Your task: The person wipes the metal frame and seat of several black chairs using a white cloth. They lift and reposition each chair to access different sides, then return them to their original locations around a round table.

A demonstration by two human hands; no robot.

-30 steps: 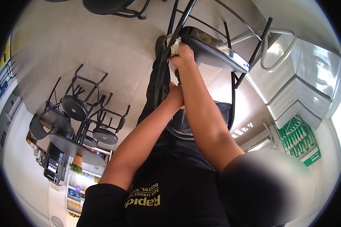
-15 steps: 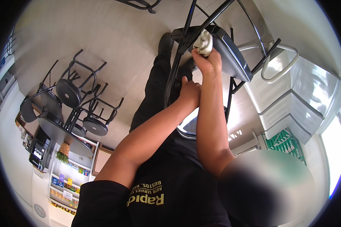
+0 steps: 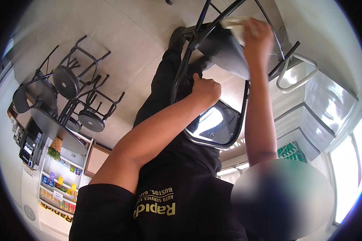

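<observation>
A black folding chair (image 3: 223, 52) stands right in front of me, with its seat away from me and its glossy backrest (image 3: 215, 124) close to my body. My left hand (image 3: 206, 90) is closed at the inner edge of the backrest, thumb pointing up; its fingertips are hidden, but it appears to grip the chair there. Over the right far side of the seat, my right hand (image 3: 259, 34) is blurred by motion. It holds a crumpled off-white cloth (image 3: 235, 26) that lies along the seat's far edge.
On the left, several black stools (image 3: 66, 82) surround a round dark table (image 3: 58, 128) that holds a potted plant (image 3: 54, 148). Behind it is a white shelf of colourful packages (image 3: 60, 184). Silvery metal seating (image 3: 305, 108) with a light armrest loop (image 3: 295, 74) borders the right.
My right hand has swept rightward and farther away with the cloth, from the near side of the seat to its far right part. My left hand has stayed by the backrest.
</observation>
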